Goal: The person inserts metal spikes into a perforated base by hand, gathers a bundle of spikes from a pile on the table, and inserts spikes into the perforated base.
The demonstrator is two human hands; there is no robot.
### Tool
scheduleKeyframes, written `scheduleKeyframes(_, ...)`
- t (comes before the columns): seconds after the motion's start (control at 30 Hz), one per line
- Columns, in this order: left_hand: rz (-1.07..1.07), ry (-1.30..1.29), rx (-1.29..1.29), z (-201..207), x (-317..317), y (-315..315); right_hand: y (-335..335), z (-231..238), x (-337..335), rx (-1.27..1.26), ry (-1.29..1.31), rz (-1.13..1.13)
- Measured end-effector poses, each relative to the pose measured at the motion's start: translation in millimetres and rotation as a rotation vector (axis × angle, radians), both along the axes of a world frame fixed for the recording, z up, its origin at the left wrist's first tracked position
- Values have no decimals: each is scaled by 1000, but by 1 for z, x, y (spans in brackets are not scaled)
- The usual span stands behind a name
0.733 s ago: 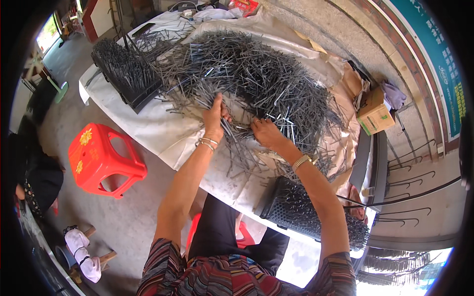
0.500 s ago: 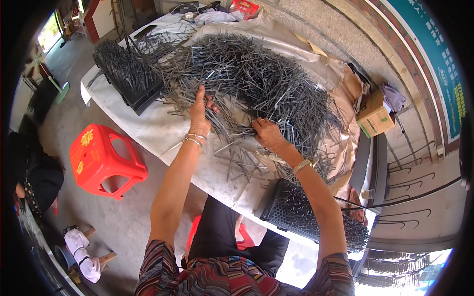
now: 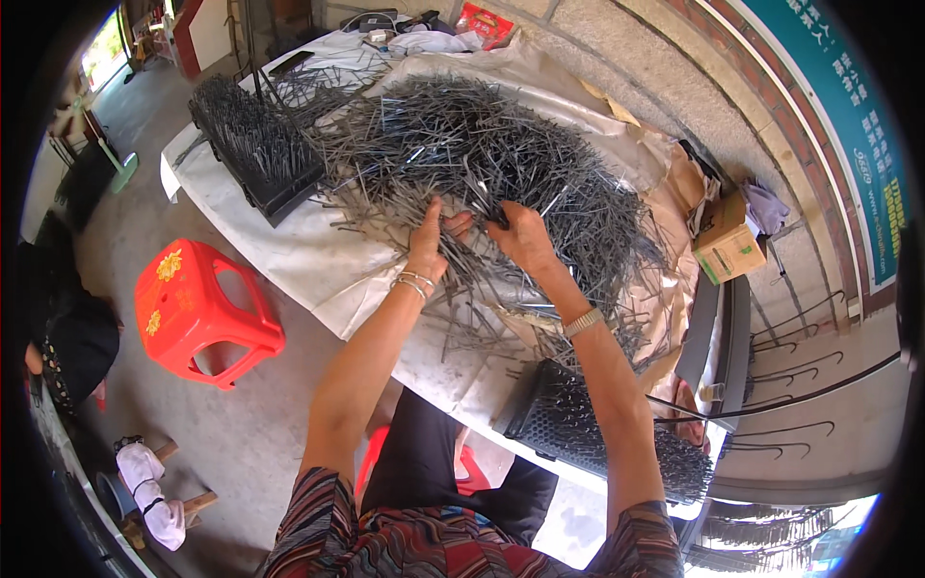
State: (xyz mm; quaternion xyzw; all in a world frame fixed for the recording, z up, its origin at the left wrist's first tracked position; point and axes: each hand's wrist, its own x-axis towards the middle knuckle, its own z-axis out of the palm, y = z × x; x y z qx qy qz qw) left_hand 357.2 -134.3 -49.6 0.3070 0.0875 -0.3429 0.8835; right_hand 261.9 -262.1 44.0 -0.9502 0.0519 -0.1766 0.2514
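The fingertips of the right hand (image 3: 525,239) are hidden behind its knuckles, so that the number of thin dark rods (image 3: 487,197) pinched there cannot be counted; the fingers of the left hand (image 3: 429,246) are partly lost among the pile (image 3: 540,159), and whether anything is gripped by them cannot be told. The middle of the perforated black tray (image 3: 549,414) is covered by the right forearm (image 3: 621,405), and most of the red seat (image 3: 469,474) by dark trousers (image 3: 419,443). The green sign (image 3: 853,116) is cut off by the dark fisheye rim.
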Motion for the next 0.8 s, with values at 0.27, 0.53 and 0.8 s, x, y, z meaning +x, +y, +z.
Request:
scheduleKeyframes(0.27,43,49,41,10,-13,-14,10,11,13,159,174,-56)
scheduleKeyframes(0.53,228,44,193,17,-35,-27,36,-6,20,-175,-12,-31)
scheduleKeyframes(0.8,124,-14,81,18,-27,-20,60,-1,22,-144,-68,-211)
